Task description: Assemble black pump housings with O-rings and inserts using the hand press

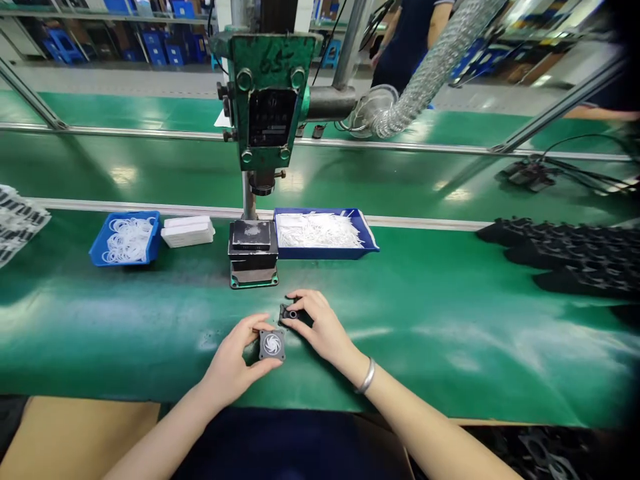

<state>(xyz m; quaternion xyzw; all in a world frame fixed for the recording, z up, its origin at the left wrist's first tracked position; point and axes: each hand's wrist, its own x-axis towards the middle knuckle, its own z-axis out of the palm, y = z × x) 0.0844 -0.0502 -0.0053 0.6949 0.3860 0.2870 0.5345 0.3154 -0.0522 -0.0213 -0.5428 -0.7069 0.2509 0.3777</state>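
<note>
My left hand grips a small square dark-grey part between thumb and fingers; a white swirl pattern fills the round middle of its face. Just above and to the right, my right hand pinches a small black part with a round hole in it, close to the green bench top. A gap separates the two parts. Behind my hands stands a bench press, its green head raised over a black block on a metal base.
Left of the press are a blue tray of white rings and a white box stack. A blue tray of thin white strips adjoins the press. Rows of black parts lie at right. Another person stands beyond the bench.
</note>
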